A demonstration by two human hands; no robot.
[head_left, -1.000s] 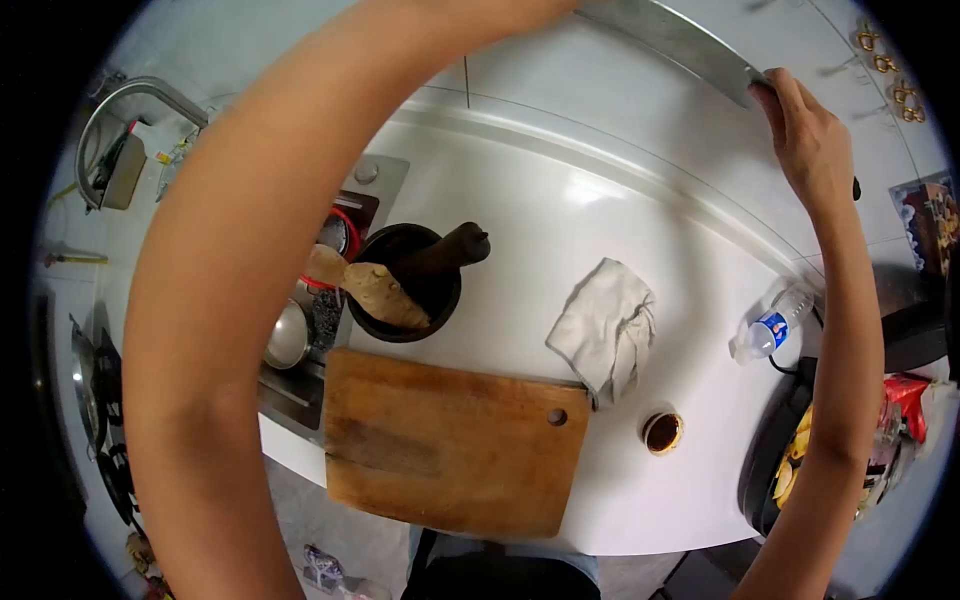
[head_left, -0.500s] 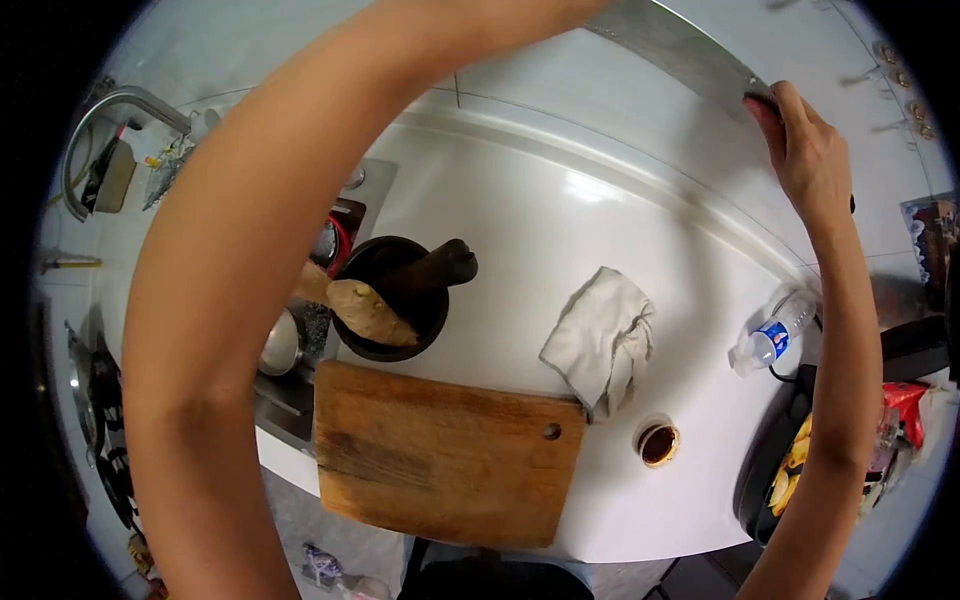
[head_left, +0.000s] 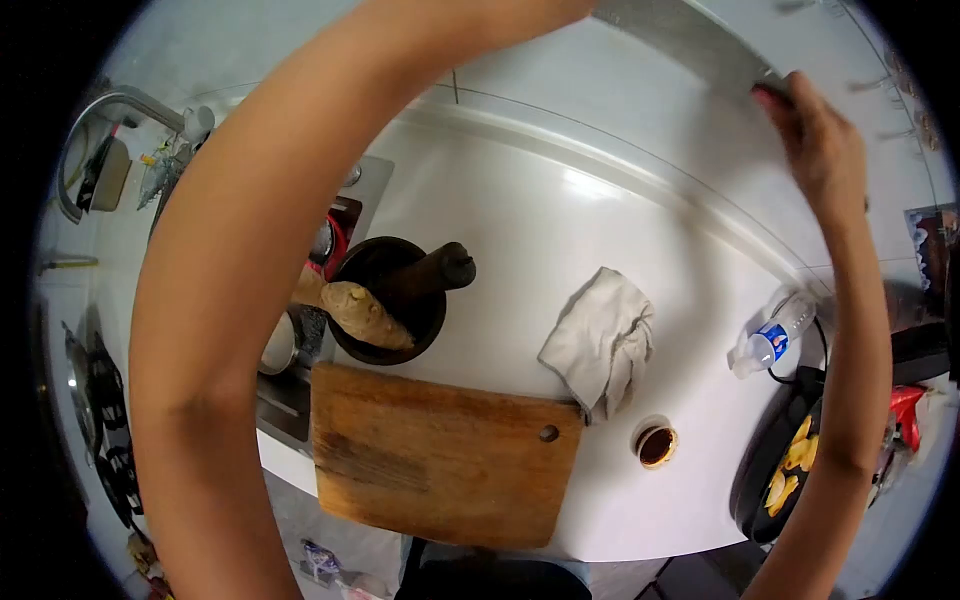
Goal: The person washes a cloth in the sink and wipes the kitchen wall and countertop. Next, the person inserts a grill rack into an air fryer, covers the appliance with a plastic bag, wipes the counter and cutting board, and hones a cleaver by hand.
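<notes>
High at the upper right, my right hand (head_left: pixel 827 150) is closed around the handle of a large knife (head_left: pixel 690 45). Its broad grey blade stretches up and left, out of the top of the view. My left arm arches across the left side, and only the edge of my left hand (head_left: pixel 560 12) shows at the top, close to the blade's other end; its fingers are out of sight. Below lies a worn wooden cutting board (head_left: pixel 450 460). Behind it stands a dark mortar (head_left: pixel 372 352) with a pestle (head_left: pixel 440 275) leaning in it and a piece of ginger (head_left: pixel 365 315) on top.
A crumpled pale cloth (head_left: pixel 600 335) lies on the white counter (head_left: pixel 500 210), near a small cup of dark liquid (head_left: pixel 655 445). To the right are a plastic bottle (head_left: pixel 780 335) and a black pan (head_left: pixel 752 490) with yellow pieces. A sink (head_left: pixel 285 405) and faucet (head_left: pixel 125 95) are left.
My right hand has shifted slightly right, and the knife has moved a little with it. My left hand has drawn slightly left. The things on the counter stay put.
</notes>
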